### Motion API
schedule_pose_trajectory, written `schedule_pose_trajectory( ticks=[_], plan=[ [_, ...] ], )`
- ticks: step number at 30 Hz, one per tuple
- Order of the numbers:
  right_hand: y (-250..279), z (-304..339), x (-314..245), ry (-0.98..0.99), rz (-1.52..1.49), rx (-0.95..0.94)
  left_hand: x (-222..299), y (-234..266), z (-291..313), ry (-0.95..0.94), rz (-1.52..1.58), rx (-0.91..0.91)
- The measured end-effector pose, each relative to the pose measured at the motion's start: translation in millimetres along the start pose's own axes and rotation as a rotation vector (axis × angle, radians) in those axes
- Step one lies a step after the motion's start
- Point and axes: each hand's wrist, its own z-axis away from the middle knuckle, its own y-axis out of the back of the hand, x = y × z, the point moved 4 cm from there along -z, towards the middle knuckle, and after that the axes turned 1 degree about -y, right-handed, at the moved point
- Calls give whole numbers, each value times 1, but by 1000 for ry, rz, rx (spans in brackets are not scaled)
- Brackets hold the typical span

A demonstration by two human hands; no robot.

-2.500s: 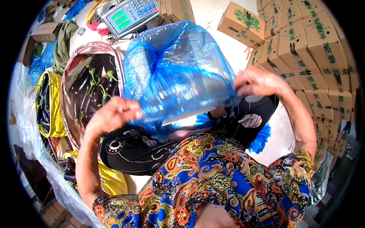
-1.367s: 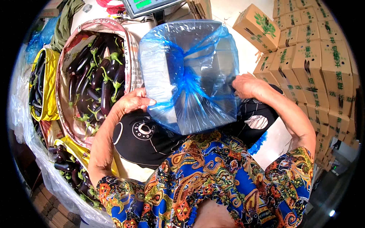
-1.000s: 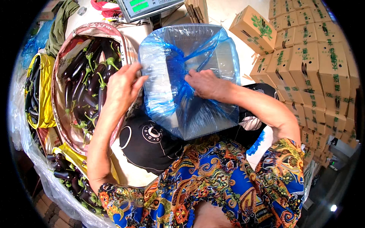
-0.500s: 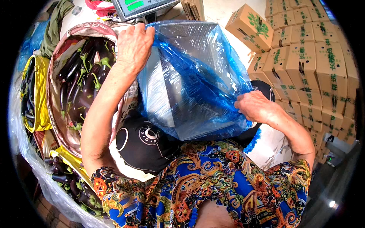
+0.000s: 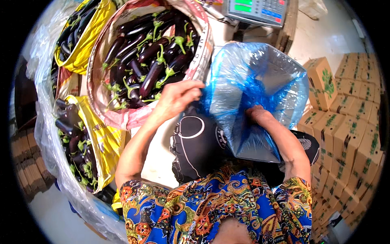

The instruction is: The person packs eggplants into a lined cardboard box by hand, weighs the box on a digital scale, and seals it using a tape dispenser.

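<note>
A blue see-through plastic bag [image 5: 280, 71] lines an open carton that stands between my knees, its loose edges spread over the rim. My right hand [image 5: 260, 114] reaches into the bag, fingers drawn together where the plastic bunches in creases; their tips are hidden. At the bag's left edge is my left hand [image 5: 178, 97], its fingers bent and closed at the plastic. Just beyond it stands a large round woven sack [image 5: 94, 87] with a rolled pinkish rim. Dark purple eggplants [image 5: 152, 79] with green stems fill this sack.
Yellow sacks [image 5: 107, 142] at the left hold more eggplants [image 5: 75, 142], beside clear plastic sheeting [image 5: 44, 118]. A digital scale [image 5: 256, 12] stands at the back. Stacked cardboard cartons [image 5: 345, 134] line the right side, with a single carton [image 5: 321, 83] standing near the bag.
My view has swung left, bringing more of the sacks into sight. My right hand has gone from the bag's right edge into its middle. My left hand has come nearer to me.
</note>
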Motion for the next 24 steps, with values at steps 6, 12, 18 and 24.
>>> schedule_pose_trajectory(
  ticks=[6, 12, 18, 24],
  plan=[
    [59, 45, 9, 18, 30, 36, -73, 115, 49, 143, -723, 539],
    [87, 25, 14, -9, -291, 151, -125, 119, 23, 350, -1138, 492],
    [40, -46, -13, 263, -105, 339, -145, 145, 29, 449, -2, 602],
    [78, 36, -15, 134, -103, 83, -94, 113, 34, 59, 759, 467]
  ],
)
